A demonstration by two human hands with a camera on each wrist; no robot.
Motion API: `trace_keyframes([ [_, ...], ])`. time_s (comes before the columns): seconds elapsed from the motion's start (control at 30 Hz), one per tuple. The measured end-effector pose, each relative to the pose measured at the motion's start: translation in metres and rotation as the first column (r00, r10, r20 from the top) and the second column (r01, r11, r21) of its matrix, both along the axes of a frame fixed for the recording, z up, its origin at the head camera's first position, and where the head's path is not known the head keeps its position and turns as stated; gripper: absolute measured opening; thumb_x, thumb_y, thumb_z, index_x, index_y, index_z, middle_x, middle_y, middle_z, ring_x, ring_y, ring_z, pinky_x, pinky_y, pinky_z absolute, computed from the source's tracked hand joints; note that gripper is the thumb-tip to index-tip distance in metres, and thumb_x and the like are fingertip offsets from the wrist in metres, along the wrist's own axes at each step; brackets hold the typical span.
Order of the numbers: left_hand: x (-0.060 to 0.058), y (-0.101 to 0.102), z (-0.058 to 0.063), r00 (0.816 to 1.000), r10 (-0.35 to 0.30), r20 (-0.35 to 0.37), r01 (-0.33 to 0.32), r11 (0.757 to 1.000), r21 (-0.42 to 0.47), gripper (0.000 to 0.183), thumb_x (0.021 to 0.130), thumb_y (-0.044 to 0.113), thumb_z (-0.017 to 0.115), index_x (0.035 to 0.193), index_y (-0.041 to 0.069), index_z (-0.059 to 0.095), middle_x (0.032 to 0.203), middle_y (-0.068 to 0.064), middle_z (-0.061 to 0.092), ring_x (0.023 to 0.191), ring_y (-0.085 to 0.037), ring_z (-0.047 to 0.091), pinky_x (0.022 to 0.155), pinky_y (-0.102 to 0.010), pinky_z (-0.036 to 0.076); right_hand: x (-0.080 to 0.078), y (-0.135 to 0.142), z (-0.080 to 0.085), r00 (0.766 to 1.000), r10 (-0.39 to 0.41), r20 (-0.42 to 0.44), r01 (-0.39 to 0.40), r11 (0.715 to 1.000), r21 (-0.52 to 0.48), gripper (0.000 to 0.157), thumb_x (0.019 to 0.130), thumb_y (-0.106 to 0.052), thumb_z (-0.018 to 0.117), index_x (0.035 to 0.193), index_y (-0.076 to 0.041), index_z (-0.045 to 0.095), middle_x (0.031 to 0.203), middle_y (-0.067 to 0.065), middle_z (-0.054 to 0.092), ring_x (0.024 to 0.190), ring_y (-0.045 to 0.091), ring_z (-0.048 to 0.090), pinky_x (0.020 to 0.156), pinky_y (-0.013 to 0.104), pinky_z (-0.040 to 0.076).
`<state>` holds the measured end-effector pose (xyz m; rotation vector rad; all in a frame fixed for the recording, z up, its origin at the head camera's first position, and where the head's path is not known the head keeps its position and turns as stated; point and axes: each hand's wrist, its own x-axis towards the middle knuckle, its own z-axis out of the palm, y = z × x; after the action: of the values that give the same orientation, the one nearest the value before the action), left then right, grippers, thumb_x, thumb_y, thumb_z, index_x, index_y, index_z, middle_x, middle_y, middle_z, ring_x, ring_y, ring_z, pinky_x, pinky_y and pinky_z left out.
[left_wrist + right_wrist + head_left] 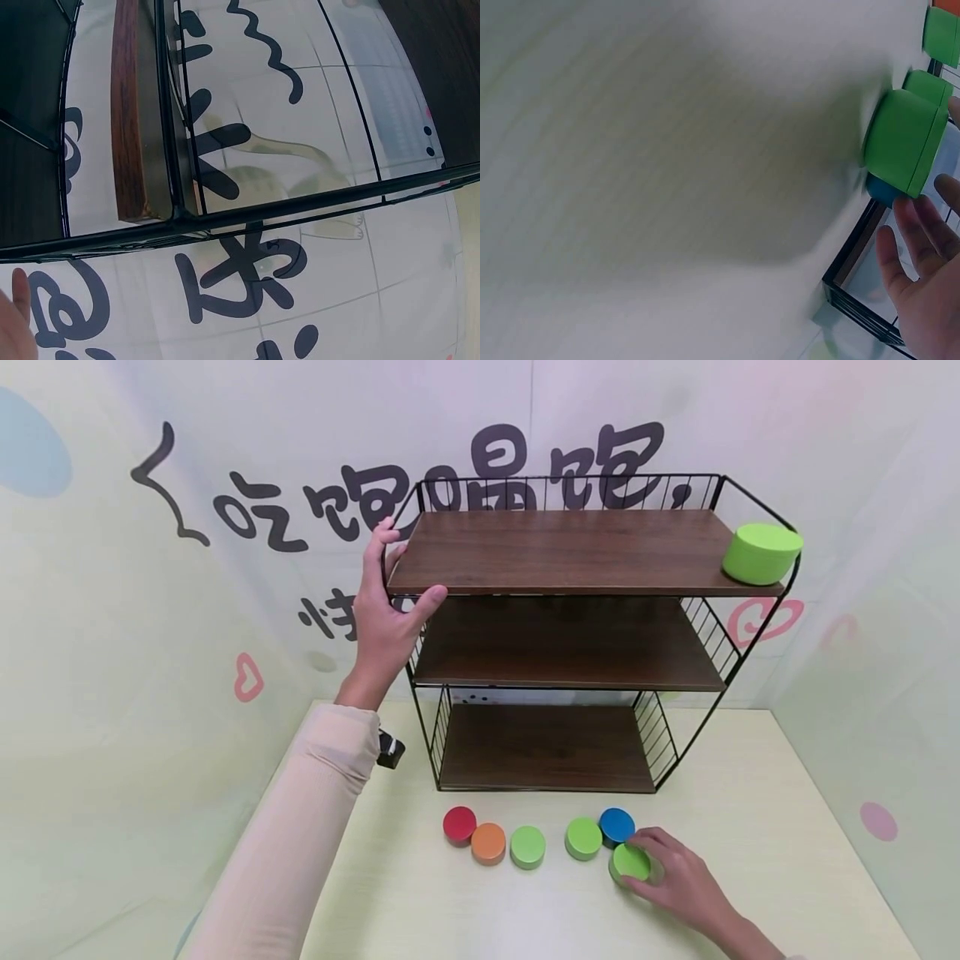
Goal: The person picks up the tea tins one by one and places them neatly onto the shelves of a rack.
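A black wire shelf rack (570,683) with three dark wooden boards stands on the table. At its top left corner my left hand (386,622) grips the side, thumb over the front edge of the top board. In the left wrist view only a fingertip (21,289) shows beside the rack's frame (180,217). My right hand (678,881) pinches a round green tin (630,862) between thumb and fingers, in front of a blue tin (617,825). In the right wrist view the fingers (926,240) meet that green tin's edge (904,142).
A larger green tin (762,553) sits at the right end of the top board. Left of the right hand stand more tins: green (583,837), light green (528,847), orange (488,843) and red (460,825). A small black object (390,749) lies behind the left sleeve.
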<state>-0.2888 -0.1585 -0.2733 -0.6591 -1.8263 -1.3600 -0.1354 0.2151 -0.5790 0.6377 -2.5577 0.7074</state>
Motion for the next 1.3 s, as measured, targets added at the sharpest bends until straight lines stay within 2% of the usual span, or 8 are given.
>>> trace_keyframes([
  [0.3,-0.0008,-0.0009,0.0000,1.000,0.005,0.003,-0.005,1.000,-0.004,0.087,0.082,0.057,0.074,0.135,-0.003,0.040,0.156,-0.010,0.038,0.134,-0.030,0.049,0.100,-0.028,0.040,0.0029,-0.0011,-0.0033,0.999,-0.038,0.037,0.037,0.999,0.040,0.052,0.057,-0.029,0.095,0.100,-0.009,0.073,0.100,-0.003,0.067,0.088,0.015,0.067,0.075,0.036,0.057],
  [0.6,0.0004,-0.0004,-0.0001,1.000,0.003,-0.002,-0.003,1.000,-0.003,0.081,0.084,0.050,0.076,0.134,-0.003,0.041,0.156,-0.008,0.039,0.134,-0.031,0.049,0.103,-0.029,0.039,0.0029,-0.0005,-0.0068,1.000,-0.013,-0.005,0.014,0.999,0.029,0.054,0.056,-0.027,0.095,0.100,-0.007,0.072,0.101,-0.003,0.067,0.088,0.014,0.067,0.075,0.033,0.057],
  [0.73,0.0010,-0.0004,0.0002,1.000,0.000,-0.006,0.000,1.000,-0.007,0.080,0.085,0.049,0.075,0.135,-0.004,0.040,0.156,-0.010,0.038,0.134,-0.031,0.049,0.103,-0.029,0.039,0.0032,-0.0007,-0.0073,1.000,-0.011,-0.020,0.012,1.000,0.022,0.053,0.055,-0.027,0.096,0.100,-0.007,0.073,0.101,-0.003,0.067,0.088,0.014,0.067,0.078,0.024,0.054],
  [0.9,0.0008,-0.0010,0.0009,1.000,0.001,-0.018,-0.002,1.000,-0.009,0.082,0.085,0.052,0.074,0.135,-0.005,0.041,0.155,-0.014,0.038,0.133,-0.033,0.049,0.104,-0.030,0.038,0.0023,-0.0017,-0.0084,0.999,0.009,-0.041,-0.009,1.000,0.000,0.052,0.056,-0.024,0.096,0.099,-0.007,0.073,0.100,-0.003,0.067,0.088,0.014,0.066,0.085,0.011,0.046],
  [1.07,0.0006,-0.0016,0.0013,1.000,0.004,0.005,-0.004,1.000,-0.015,0.083,0.084,0.053,0.074,0.136,-0.003,0.040,0.156,-0.012,0.037,0.135,-0.031,0.048,0.103,-0.029,0.039,0.0024,-0.0029,-0.0072,0.999,0.016,-0.044,-0.017,1.000,-0.010,0.051,0.056,-0.023,0.096,0.098,-0.007,0.074,0.100,-0.003,0.067,0.088,0.014,0.066,0.083,0.013,0.048],
  [1.13,0.0003,-0.0017,0.0012,1.000,0.000,-0.011,0.000,1.000,-0.018,0.082,0.085,0.051,0.074,0.135,-0.004,0.040,0.156,-0.014,0.037,0.134,-0.033,0.049,0.102,-0.031,0.040,0.0027,-0.0032,-0.0060,0.999,0.015,-0.040,-0.016,1.000,-0.009,0.051,0.055,-0.023,0.096,0.098,-0.007,0.074,0.100,-0.003,0.067,0.088,0.014,0.066,0.083,0.014,0.049],
  [1.3,-0.0002,-0.0016,0.0002,1.000,0.000,-0.008,0.000,1.000,-0.015,0.084,0.084,0.054,0.073,0.135,-0.004,0.040,0.156,-0.008,0.038,0.134,-0.032,0.049,0.101,-0.030,0.040,0.0039,-0.0040,-0.0016,1.000,0.006,-0.030,-0.006,1.000,0.006,0.052,0.055,-0.025,0.096,0.098,-0.008,0.074,0.100,-0.004,0.067,0.089,0.013,0.066,0.083,0.014,0.049],
])
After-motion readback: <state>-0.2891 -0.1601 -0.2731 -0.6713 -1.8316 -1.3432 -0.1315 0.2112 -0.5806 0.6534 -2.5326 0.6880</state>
